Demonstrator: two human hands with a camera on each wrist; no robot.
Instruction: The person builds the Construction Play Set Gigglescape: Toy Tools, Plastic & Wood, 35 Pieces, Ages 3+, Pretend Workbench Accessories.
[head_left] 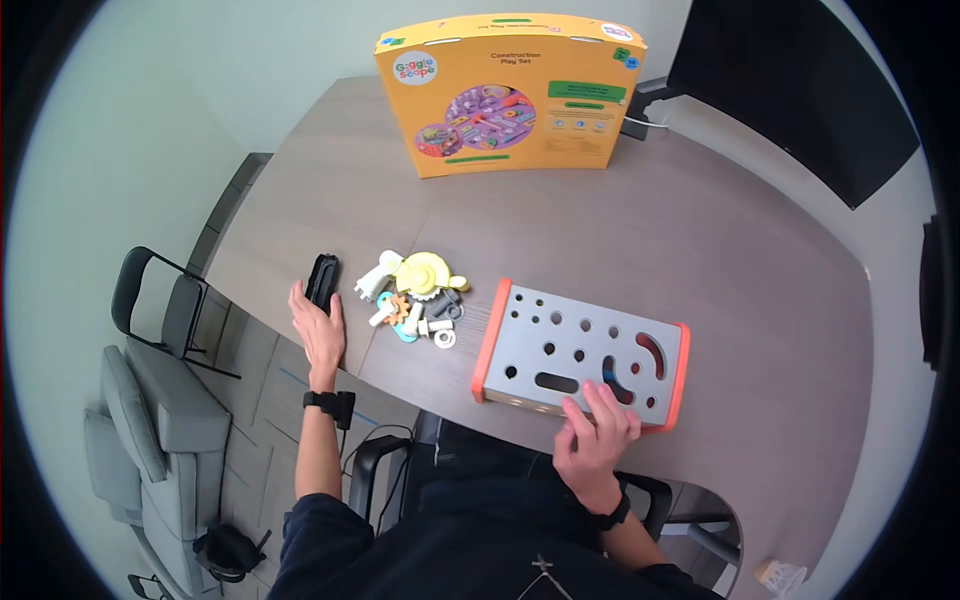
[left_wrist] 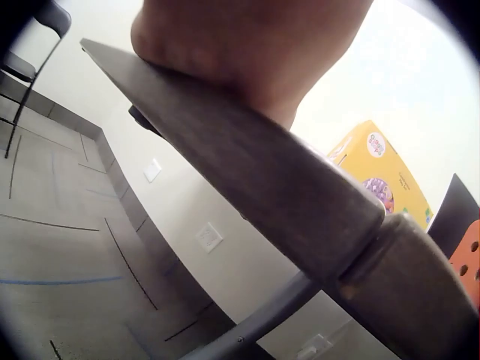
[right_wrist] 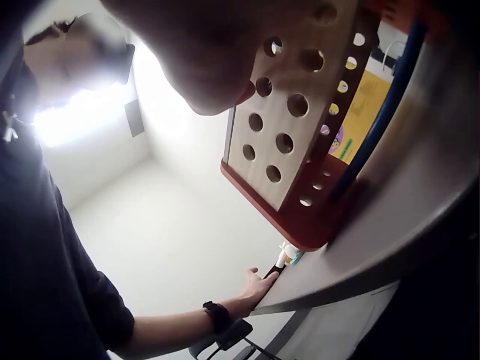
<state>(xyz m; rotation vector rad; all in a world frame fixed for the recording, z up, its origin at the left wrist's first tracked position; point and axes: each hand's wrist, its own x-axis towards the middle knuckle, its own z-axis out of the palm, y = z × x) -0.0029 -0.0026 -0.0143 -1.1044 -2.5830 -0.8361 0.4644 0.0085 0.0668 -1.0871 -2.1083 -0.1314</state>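
In the head view, the left hand (head_left: 320,328) rests at the table's left edge, fingers extended against a black elongated object (head_left: 322,280). The right hand (head_left: 597,440) lies with its fingertips on the near edge of a grey perforated toy box (head_left: 540,320) with orange-red ends. In the right wrist view, part of the right hand (right_wrist: 210,60) is beside the box's light wooden side (right_wrist: 262,150), which has round holes. The left wrist view shows the left hand (left_wrist: 247,45) above the table edge (left_wrist: 247,157); its fingers are hidden there.
Between the black object and the box lies a pile of toy parts: a yellow piece (head_left: 423,273), an orange gear (head_left: 397,309), grey and white pieces. Behind stands a yellow Construction Play Set box (head_left: 560,120); a black monitor (head_left: 800,90) is at the back right.
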